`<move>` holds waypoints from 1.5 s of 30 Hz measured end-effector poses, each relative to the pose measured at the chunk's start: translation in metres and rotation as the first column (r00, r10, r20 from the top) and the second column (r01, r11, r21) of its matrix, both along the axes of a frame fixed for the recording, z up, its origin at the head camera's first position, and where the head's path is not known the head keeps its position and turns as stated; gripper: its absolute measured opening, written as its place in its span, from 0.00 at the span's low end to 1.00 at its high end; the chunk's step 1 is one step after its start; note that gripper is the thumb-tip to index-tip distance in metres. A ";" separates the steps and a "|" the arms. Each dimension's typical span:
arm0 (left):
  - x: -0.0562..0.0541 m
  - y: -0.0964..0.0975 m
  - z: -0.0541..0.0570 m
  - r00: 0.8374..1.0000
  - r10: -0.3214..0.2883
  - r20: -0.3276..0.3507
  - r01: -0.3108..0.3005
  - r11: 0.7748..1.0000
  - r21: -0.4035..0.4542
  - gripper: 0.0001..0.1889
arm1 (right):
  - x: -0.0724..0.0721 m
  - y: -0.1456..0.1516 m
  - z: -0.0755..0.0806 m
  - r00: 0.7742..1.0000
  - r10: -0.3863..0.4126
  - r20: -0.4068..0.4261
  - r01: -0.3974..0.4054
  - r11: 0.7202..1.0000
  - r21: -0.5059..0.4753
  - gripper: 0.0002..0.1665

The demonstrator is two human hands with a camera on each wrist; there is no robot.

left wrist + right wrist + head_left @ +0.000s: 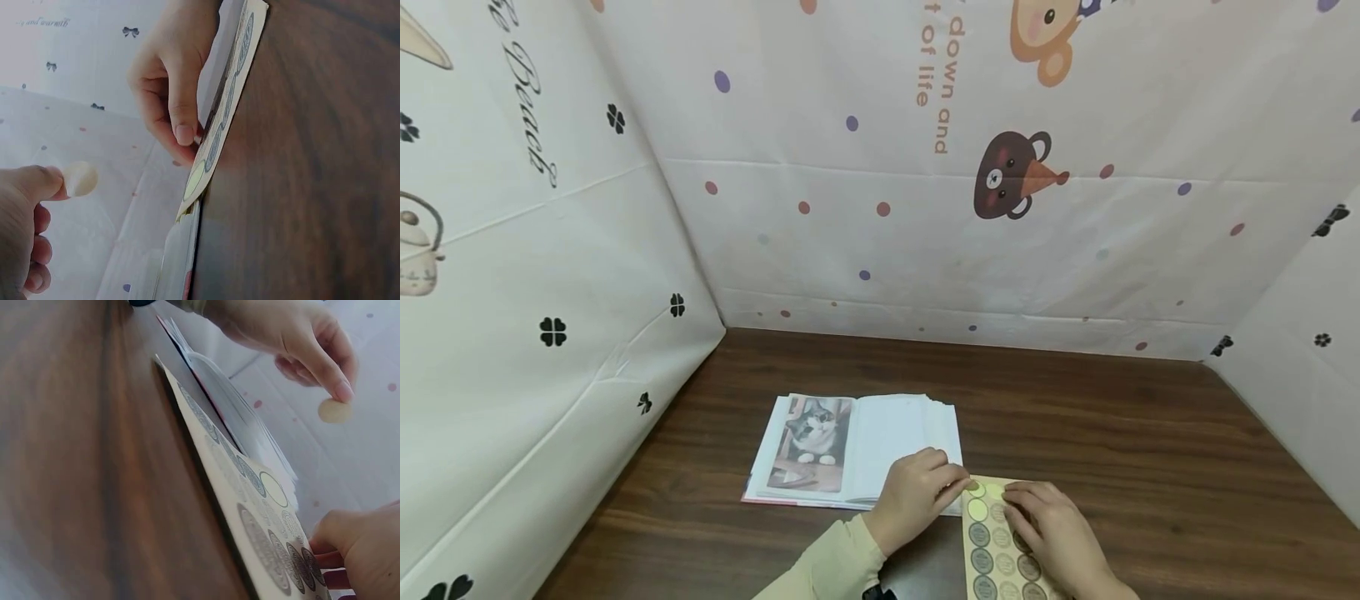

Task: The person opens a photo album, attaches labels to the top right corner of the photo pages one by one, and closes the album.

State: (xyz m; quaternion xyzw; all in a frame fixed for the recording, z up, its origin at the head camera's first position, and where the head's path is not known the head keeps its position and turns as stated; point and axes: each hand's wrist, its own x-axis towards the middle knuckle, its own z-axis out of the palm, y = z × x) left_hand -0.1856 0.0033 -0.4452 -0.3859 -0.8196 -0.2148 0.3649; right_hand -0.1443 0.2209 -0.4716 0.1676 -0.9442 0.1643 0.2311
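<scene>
My left hand [917, 497] pinches a small round sticker [82, 179] between thumb and index finger, just above the top left corner of a yellowish sticker sheet [1002, 538]. The sheet has rows of round stickers, some dark and some pale, with a plain yellow circle near its upper left. My right hand [1060, 529] grips the sheet at its upper right, fingers bent and the thumb tip close to the fingertips in the left wrist view. Under the left hand lies an open album [895, 433]; the sheet's top left corner overlaps its lower right corner.
A picture of a cat [811, 442] fills the album's left page; the right page is white. The dark wooden table [1112, 417] is bounded by printed white cloth walls [820, 242] at the back and both sides. A dark band [877, 593] circles my left wrist.
</scene>
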 end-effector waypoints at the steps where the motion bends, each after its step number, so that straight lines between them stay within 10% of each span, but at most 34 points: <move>1: 0.000 0.000 0.000 1.000 -0.009 0.001 0.009 1.000 -0.008 0.04 | 0.000 0.001 0.001 1.000 -0.004 -0.002 0.004 1.000 -0.011 0.10; 8: 0.003 0.002 0.003 0.998 -0.067 0.017 0.068 0.997 -0.045 0.03 | 0.003 -0.002 0.010 1.000 0.008 -0.025 -0.014 0.971 -0.239 0.09; 23: 0.007 0.000 0.006 0.977 -0.211 -0.034 0.207 0.975 -0.085 0.01 | 0.012 -0.016 0.018 0.918 0.131 0.373 0.135 0.782 -0.608 0.05; 45: 0.007 0.000 0.007 0.957 -0.291 0.026 0.292 0.955 -0.054 0.04 | 0.011 -0.017 0.022 0.923 0.285 0.260 -0.001 0.674 -0.738 0.07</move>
